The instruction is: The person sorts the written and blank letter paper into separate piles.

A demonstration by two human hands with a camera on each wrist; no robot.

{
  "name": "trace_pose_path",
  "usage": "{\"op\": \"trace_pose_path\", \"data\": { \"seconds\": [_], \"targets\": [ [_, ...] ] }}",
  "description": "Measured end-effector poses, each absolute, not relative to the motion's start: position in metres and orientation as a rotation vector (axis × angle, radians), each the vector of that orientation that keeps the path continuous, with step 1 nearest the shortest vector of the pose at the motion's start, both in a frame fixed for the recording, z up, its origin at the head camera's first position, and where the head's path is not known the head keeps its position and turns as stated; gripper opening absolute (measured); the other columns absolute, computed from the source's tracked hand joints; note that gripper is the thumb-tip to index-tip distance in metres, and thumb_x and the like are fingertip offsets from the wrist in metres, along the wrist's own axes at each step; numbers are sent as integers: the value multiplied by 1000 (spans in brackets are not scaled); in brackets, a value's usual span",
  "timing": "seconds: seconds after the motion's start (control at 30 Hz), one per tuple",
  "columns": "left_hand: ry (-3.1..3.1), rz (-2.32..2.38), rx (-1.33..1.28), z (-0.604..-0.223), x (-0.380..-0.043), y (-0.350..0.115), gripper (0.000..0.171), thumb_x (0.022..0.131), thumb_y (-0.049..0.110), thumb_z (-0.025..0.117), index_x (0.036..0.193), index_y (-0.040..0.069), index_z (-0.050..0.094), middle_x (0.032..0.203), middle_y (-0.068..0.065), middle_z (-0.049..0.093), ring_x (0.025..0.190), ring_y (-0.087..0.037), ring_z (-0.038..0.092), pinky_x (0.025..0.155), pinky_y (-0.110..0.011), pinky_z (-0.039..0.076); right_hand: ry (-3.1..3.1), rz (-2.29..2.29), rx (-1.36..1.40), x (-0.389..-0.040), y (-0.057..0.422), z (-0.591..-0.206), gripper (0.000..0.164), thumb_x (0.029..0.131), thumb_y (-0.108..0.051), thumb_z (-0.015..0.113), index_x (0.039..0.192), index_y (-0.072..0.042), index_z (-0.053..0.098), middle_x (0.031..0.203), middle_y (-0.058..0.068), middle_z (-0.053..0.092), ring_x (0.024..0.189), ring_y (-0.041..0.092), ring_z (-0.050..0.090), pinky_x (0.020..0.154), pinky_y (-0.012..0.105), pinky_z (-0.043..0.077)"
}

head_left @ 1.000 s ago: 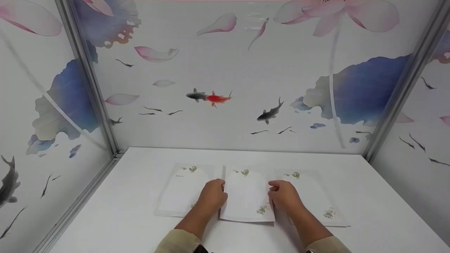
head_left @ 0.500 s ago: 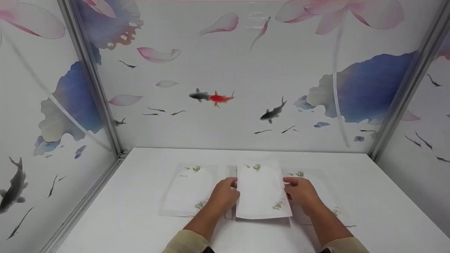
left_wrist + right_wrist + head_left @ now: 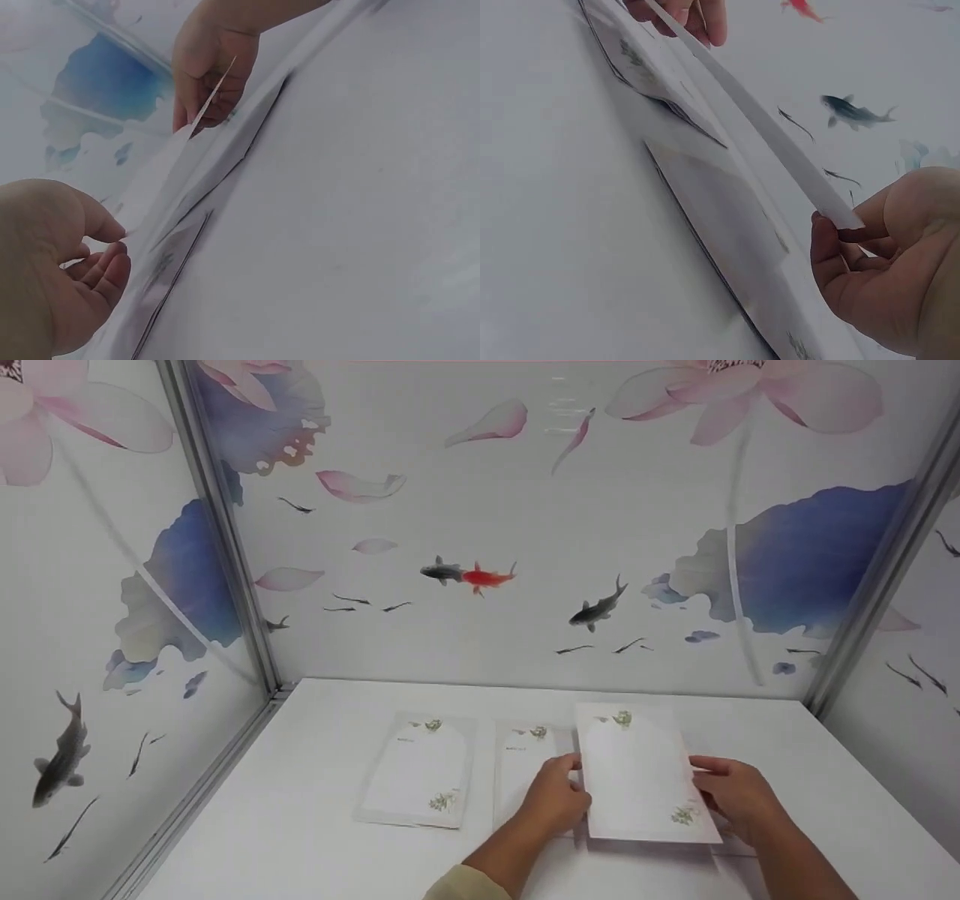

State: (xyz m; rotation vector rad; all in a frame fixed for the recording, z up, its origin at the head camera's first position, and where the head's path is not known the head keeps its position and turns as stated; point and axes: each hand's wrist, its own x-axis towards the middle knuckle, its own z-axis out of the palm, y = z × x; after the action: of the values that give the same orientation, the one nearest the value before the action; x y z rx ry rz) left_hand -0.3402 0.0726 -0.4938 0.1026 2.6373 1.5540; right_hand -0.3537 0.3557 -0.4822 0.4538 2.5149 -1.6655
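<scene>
A white sheet of paper [image 3: 637, 780] with printed green plants at its top and bottom right is raised over the table, tilted toward me. My left hand [image 3: 555, 799] pinches its left edge. The fingers and thumb of my right hand [image 3: 889, 262] pinch the opposite edge. Below the sheet lies the right-hand paper pile [image 3: 712, 217], mostly hidden by it in the head view. The middle pile [image 3: 516, 776], with matching print, is partly covered by my left hand and the sheet. Further left, another such pile [image 3: 420, 769] lies flat.
The white table [image 3: 262, 817] bears the piles in a row. Behind it rises a white panel [image 3: 465, 645] printed with fish, petals and leaves. Side panels with metal posts [image 3: 225, 525] stand at left and right.
Both hands have lifted the sheet off the middle pile and carried it right, over the right-hand pile. The middle pile's printed top now shows. The head view has shifted slightly.
</scene>
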Motion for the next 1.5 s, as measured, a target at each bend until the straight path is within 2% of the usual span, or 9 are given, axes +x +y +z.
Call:
{"op": "trace_pose_path", "data": {
  "seconds": [0.17, 0.37, 0.5, 0.6, 0.7, 0.77, 1.0, 1.37, 1.5],
  "targets": [
    [2614, 1531, 134, -495, -336, 94, 59, 94, 5, 75, 150, 18, 60, 124, 1, 64, 94, -10, 60, 83, -28, 57, 2503, -1647, 473, -350, 381, -484, 55, 108, -15, 60, 158, 2, 47, 144, 26, 62, 103, 19, 67, 80, 28, 60],
    [2564, 1523, 184, -496, -330, 114, 61, 91, 1, 74, 148, 22, 63, 112, 5, 63, 91, -7, 59, 82, -25, 56, 2455, -1679, 437, -345, 405, -485, 57, 107, -16, 63, 158, 5, 45, 141, 23, 65, 101, 12, 70, 81, 27, 61],
    [2521, 1550, 202, -497, -327, 122, 62, 90, 2, 75, 147, 23, 64, 110, 6, 62, 90, -6, 59, 81, -25, 56, 2546, -1591, 436, -344, 412, -487, 57, 106, -18, 65, 156, 5, 49, 149, 29, 59, 112, 21, 70, 84, 28, 62],
    [2518, 1527, 224, -499, -325, 125, 62, 88, 4, 76, 146, 23, 64, 104, 6, 63, 89, -6, 58, 79, -25, 55, 2674, -1436, 416, -343, 414, -490, 56, 105, -23, 66, 152, 5, 53, 152, 31, 56, 128, 37, 62, 98, 42, 60],
    [2539, 1477, 265, -501, -324, 124, 62, 87, 5, 78, 145, 22, 64, 99, 6, 65, 90, -6, 59, 84, -26, 55, 2742, -1309, 396, -344, 414, -493, 59, 104, -31, 66, 151, 4, 55, 153, 31, 55, 138, 47, 53, 110, 58, 51],
    [2537, 1457, 275, -502, -324, 123, 62, 87, 7, 79, 145, 23, 65, 100, 5, 68, 93, -7, 62, 89, -28, 56, 2744, -1271, 397, -344, 413, -494, 62, 104, -36, 66, 151, 3, 54, 155, 32, 52, 139, 49, 52, 113, 63, 48],
    [2478, 1474, 261, -503, -323, 123, 62, 87, 10, 79, 144, 28, 65, 118, 2, 75, 112, -12, 71, 104, -35, 59, 2757, -1149, 396, -344, 413, -495, 69, 103, -42, 66, 151, 6, 52, 155, 34, 50, 136, 49, 54, 112, 64, 48],
    [2484, 1493, 269, -502, -324, 121, 59, 89, 15, 81, 144, 29, 65, 123, 4, 75, 120, -13, 70, 108, -37, 58, 2817, -1159, 376, -343, 408, -492, 67, 106, -41, 63, 152, 6, 51, 152, 34, 53, 136, 50, 54, 111, 63, 50],
    [2471, 1533, 238, -499, -326, 118, 57, 91, 19, 81, 145, 29, 64, 134, 6, 72, 120, -12, 69, 106, -39, 60, 2883, -1172, 299, -346, 400, -490, 63, 106, -41, 61, 150, 4, 54, 145, 31, 60, 129, 45, 60, 104, 58, 54]
  ]
}}
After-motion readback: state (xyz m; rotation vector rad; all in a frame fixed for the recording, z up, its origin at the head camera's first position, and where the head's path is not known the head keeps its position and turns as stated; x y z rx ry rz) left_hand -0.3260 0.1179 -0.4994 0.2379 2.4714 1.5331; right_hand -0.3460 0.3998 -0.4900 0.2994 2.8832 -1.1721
